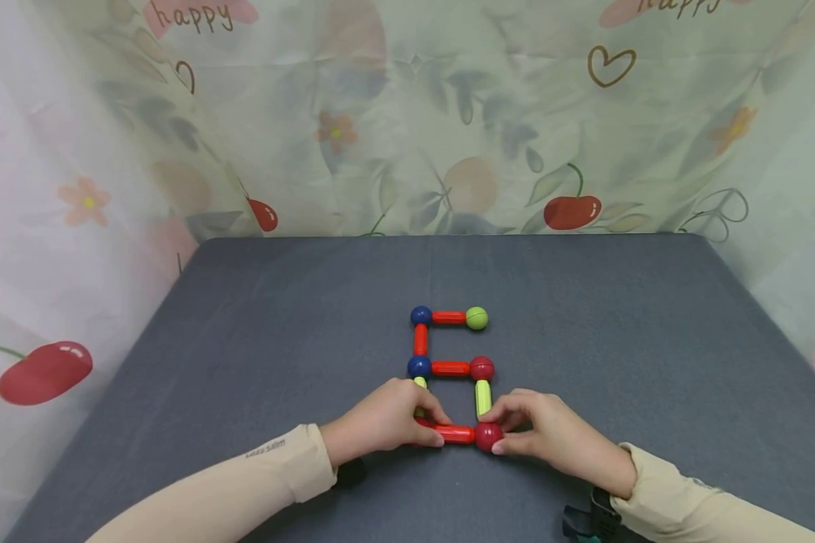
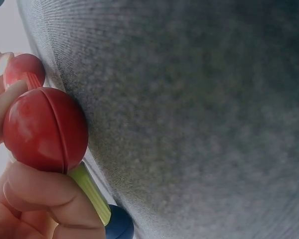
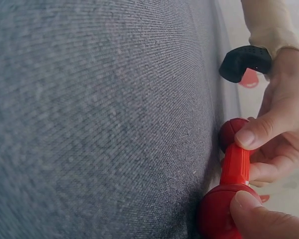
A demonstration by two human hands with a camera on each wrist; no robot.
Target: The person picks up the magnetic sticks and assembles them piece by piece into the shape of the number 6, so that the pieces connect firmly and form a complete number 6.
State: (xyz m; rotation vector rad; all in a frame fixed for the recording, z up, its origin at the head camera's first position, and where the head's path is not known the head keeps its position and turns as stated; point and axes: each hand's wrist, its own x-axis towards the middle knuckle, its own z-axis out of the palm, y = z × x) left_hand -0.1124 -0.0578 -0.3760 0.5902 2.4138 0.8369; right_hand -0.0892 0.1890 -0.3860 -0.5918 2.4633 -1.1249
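Observation:
A flat figure of magnetic rods and balls lies on the dark grey table. My left hand [image 1: 394,415] pinches the bottom red rod [image 1: 456,434] near its left end, beside a red ball [image 2: 45,132] mostly hidden in the head view. At the rod's other end, my right hand [image 1: 550,430] holds a red ball [image 1: 488,437] between thumb and fingers. A yellow-green rod [image 1: 483,400] runs up from that ball to another red ball [image 1: 481,368]. Partly behind my left hand is a second yellow-green rod [image 2: 92,194], leading to a blue ball [image 1: 419,367].
Farther back, the figure continues with an upright red rod [image 1: 420,340], a blue ball [image 1: 421,316], a red rod [image 1: 449,317] and a green ball [image 1: 477,318]. Patterned cloth [image 1: 414,113] hangs behind the table [image 1: 278,302]. A black wrist device [image 1: 594,516] sits by the right sleeve.

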